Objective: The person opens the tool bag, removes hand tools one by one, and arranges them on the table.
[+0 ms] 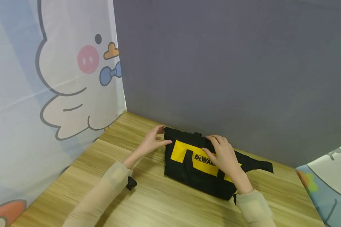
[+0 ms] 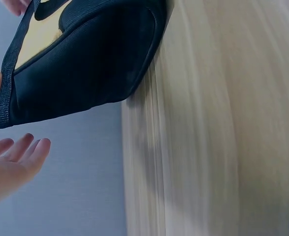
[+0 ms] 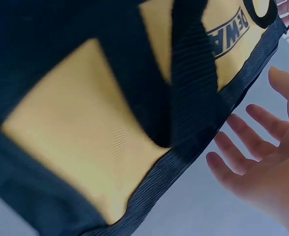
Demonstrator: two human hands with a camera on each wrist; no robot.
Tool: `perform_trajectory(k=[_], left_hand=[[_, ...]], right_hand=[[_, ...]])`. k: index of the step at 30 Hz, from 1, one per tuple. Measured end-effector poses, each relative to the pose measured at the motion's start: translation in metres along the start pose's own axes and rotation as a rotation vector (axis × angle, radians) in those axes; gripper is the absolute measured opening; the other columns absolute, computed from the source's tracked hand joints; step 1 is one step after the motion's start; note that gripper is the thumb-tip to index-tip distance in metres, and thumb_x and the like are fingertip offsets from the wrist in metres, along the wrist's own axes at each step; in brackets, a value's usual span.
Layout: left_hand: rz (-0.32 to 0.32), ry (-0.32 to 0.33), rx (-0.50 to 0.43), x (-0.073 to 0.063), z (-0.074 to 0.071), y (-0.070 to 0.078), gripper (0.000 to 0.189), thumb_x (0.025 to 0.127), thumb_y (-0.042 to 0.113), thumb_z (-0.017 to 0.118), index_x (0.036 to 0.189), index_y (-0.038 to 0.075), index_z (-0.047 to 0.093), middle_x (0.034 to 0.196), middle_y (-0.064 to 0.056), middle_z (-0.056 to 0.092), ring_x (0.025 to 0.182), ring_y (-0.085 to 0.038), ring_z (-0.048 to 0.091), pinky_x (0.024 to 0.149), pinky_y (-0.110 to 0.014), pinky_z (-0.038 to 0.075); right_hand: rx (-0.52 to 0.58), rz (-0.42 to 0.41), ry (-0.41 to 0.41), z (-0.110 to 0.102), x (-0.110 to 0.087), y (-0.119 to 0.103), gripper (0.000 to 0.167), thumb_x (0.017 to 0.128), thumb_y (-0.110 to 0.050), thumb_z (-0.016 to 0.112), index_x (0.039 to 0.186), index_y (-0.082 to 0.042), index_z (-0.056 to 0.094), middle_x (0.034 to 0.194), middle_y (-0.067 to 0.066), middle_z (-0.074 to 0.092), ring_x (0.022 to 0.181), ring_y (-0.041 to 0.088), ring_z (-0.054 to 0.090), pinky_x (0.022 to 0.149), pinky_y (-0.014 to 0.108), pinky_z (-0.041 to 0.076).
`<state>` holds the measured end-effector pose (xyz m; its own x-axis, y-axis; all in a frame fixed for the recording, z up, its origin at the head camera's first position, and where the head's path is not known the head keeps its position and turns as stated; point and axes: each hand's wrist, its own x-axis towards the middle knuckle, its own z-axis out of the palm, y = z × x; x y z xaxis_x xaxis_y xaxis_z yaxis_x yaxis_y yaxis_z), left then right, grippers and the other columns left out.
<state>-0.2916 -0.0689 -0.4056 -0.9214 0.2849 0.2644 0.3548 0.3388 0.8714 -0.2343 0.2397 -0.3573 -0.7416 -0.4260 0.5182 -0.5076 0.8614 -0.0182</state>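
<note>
Head view: the bag point(image 1: 200, 165) slants lengthwise toward the lower right.

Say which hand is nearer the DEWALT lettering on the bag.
Right. In the head view, the right hand overlaps the end of the lettering, while the left hand is farther, at the upper left corner of the bag.

bag point(image 1: 199, 168): matt cloth | straps point(image 3: 196, 73): ribbed | tbl point(image 1: 159, 205): smth wood-look, semi-gl.

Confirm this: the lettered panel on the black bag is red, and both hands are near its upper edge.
Not red: in the head view the lettered panel is yellow. The left hand and right hand are near the upper edge of the black bag.
</note>
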Motion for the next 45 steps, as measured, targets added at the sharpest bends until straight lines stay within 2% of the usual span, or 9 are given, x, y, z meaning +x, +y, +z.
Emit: perform_trajectory(k=[6, 19, 29, 37, 45], left_hand=[[0.001, -0.014, -0.001, 0.006, 0.002, -0.004, 0.081, 0.085, 0.029, 0.08, 0.149, 0.002, 0.038, 0.152, -0.017, 0.045, 0.131, -0.036, 0.053, 0.104, -0.052, 0.049], [-0.016, -0.036, -0.046, 0.013, 0.003, -0.008, 0.079, 0.086, 0.027, 0.079, 0.15, 0.004, 0.038, 0.152, -0.017, 0.043, 0.131, -0.037, 0.051, 0.107, -0.054, 0.046], [0.0, -0.061, -0.048, 0.013, 0.002, -0.014, 0.079, 0.087, 0.028, 0.078, 0.15, 0.002, 0.037, 0.152, -0.019, 0.042, 0.131, -0.038, 0.052, 0.104, -0.054, 0.048], [0.027, -0.075, -0.038, 0.016, 0.008, -0.008, 0.071, 0.091, 0.022, 0.073, 0.149, 0.002, 0.037, 0.153, -0.021, 0.041, 0.126, -0.039, 0.055, 0.098, -0.047, 0.054], [0.008, -0.057, -0.001, 0.016, 0.007, -0.007, 0.062, 0.093, 0.016, 0.068, 0.146, 0.0, 0.039, 0.135, -0.021, 0.053, 0.118, -0.037, 0.058, 0.088, -0.038, 0.057]], right_hand=[[0.009, -0.024, -0.031, 0.006, 0.021, -0.013, 0.053, 0.09, -0.036, 0.072, 0.131, -0.004, 0.061, 0.129, 0.016, 0.062, 0.119, 0.038, 0.057, 0.094, 0.055, 0.051], [0.03, -0.076, -0.076, 0.025, 0.058, -0.039, 0.05, 0.092, -0.037, 0.07, 0.132, -0.007, 0.061, 0.128, 0.014, 0.063, 0.118, 0.035, 0.058, 0.094, 0.053, 0.053], [0.069, -0.127, -0.087, 0.036, 0.083, -0.063, 0.048, 0.093, -0.035, 0.07, 0.131, -0.007, 0.061, 0.126, 0.012, 0.063, 0.11, 0.03, 0.062, 0.087, 0.045, 0.057], [0.11, -0.192, -0.104, 0.045, 0.104, -0.08, 0.04, 0.094, -0.028, 0.07, 0.128, -0.009, 0.063, 0.123, 0.009, 0.064, 0.105, 0.025, 0.065, 0.082, 0.037, 0.059], [0.106, -0.238, -0.112, 0.054, 0.112, -0.09, 0.027, 0.093, -0.018, 0.07, 0.119, -0.01, 0.068, 0.114, 0.008, 0.066, 0.093, 0.021, 0.067, 0.069, 0.03, 0.058]])
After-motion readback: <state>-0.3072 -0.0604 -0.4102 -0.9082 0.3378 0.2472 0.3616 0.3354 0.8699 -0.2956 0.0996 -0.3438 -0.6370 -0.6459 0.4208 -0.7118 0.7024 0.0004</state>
